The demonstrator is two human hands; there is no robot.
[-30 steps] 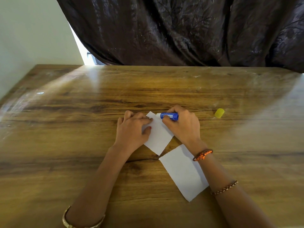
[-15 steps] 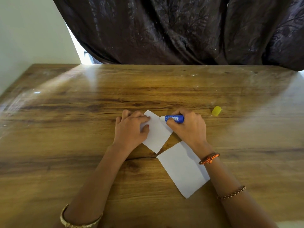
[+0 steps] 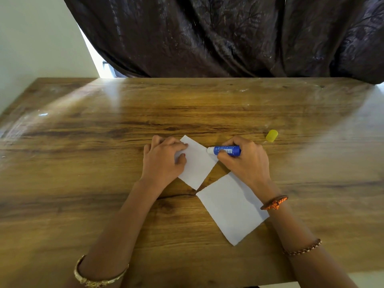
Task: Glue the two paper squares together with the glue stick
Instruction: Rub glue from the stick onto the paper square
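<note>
Two white paper squares lie on the wooden table. The upper paper square (image 3: 197, 165) is pinned flat under the fingers of my left hand (image 3: 164, 161) at its left side. My right hand (image 3: 244, 161) grips an uncapped blue glue stick (image 3: 226, 150) held nearly level, its white tip touching the upper square's right edge. The lower paper square (image 3: 230, 208) lies just below, partly under my right wrist, its corner almost meeting the upper square's corner.
The glue stick's yellow cap (image 3: 271, 135) lies on the table (image 3: 83, 163) to the right of my right hand. A dark curtain (image 3: 207, 38) hangs behind the table's far edge. A pale wall stands at the left.
My right hand has slid the glue stick to the right, from the upper part of the square toward its right edge. My left hand stays pressed on the paper.
</note>
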